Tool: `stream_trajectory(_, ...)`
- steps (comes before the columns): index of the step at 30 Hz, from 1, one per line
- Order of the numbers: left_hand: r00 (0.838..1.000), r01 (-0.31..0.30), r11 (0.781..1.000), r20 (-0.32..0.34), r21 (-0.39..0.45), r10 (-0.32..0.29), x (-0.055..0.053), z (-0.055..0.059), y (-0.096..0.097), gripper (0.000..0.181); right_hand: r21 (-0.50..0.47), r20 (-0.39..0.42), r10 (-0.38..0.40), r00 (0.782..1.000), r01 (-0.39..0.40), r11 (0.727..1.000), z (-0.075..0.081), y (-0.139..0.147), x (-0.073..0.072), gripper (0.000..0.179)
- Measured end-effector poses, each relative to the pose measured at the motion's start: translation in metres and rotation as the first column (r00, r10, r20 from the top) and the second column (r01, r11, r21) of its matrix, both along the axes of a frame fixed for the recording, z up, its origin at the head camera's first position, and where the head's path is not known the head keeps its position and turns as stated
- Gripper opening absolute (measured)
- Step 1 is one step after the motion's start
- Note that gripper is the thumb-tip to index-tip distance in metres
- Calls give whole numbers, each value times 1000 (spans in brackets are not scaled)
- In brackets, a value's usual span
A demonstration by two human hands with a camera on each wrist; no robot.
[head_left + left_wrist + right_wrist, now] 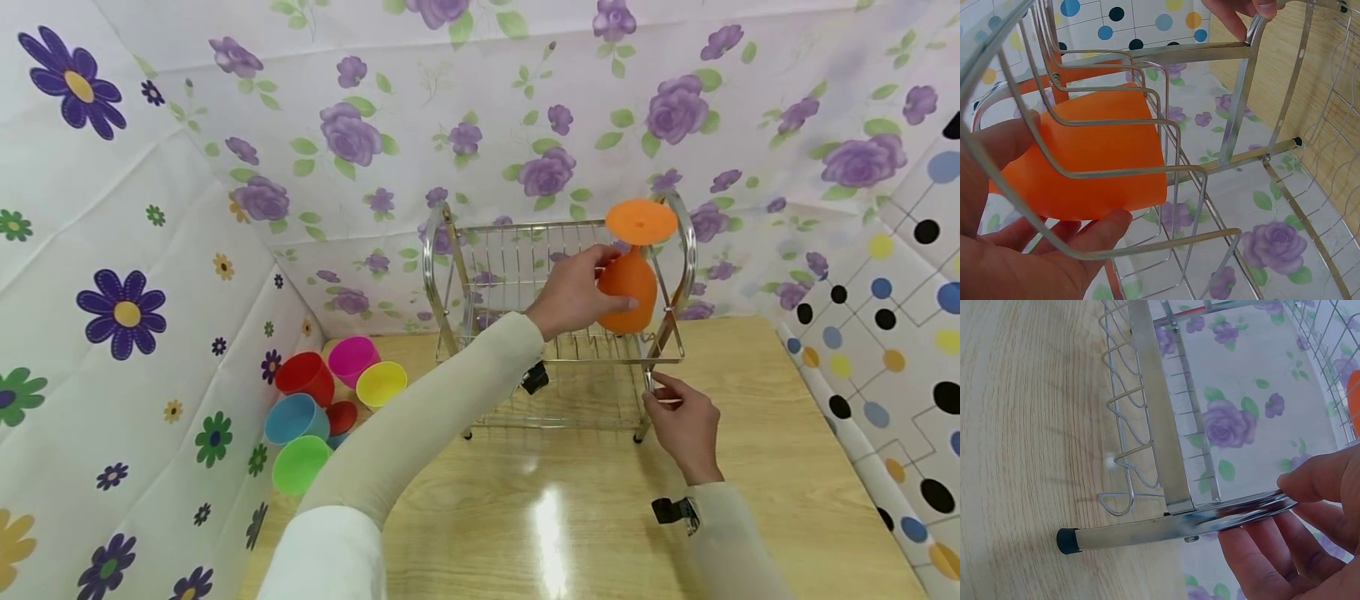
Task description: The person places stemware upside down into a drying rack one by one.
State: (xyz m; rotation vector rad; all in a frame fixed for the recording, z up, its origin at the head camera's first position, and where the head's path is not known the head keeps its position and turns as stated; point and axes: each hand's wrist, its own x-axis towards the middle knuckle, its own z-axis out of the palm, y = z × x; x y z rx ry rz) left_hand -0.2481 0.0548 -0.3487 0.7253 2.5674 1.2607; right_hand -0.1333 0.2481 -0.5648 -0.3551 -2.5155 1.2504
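An orange plastic goblet [630, 283] hangs upside down, foot up, at the right end of the upper tier of a chrome wire dish rack [510, 250]. My left hand [577, 292] grips its bowl [1091, 156] from the left, fingers and thumb curled round it among the rack wires. My right hand [678, 417] pinches the rack's front right leg [1210, 522] low down, thumb on top and fingers beneath. The leg ends in a black rubber foot [1067, 540] on the wooden table.
Several coloured plastic cups lie in the left corner: red [303, 377], pink [351, 358], yellow [381, 385], blue [295, 418], green [300, 465]. Flowered cloth walls close in left and behind; a dotted cloth [885, 350] borders the right. The wooden tabletop [555, 508] lies in front of the rack.
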Motion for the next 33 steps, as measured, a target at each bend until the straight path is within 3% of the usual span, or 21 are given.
stream_trajectory(7,999,-4,995,43,97,0,9,11,-20,76,-4,-15,-6,1000,6,1000,0,-3,1,36)
stream_trajectory(11,1000,-7,982,6,188,6,21,18,-38,70,9,-25,-19,1000,19,1000,-2,-3,1,36)
stream_trajectory(17,993,-5,944,-107,329,42,53,16,-69,61,7,-35,-22,999,23,1000,-2,-4,-1,35)
stream_trajectory(23,979,18,879,-187,476,81,90,9,-101,58,19,-37,-22,999,23,1000,-3,-4,-2,36)
stream_trajectory(26,961,-2,852,-236,523,147,106,2,-117,56,23,-41,-18,999,19,1000,-3,-5,-1,36)
stream_trajectory(30,919,-52,820,-293,571,262,124,-13,-142,53,30,-63,-15,998,17,999,-2,-6,0,35)
stream_trajectory(33,898,-107,801,-288,588,331,135,-26,-162,53,29,-75,-14,997,17,999,0,-7,0,35)
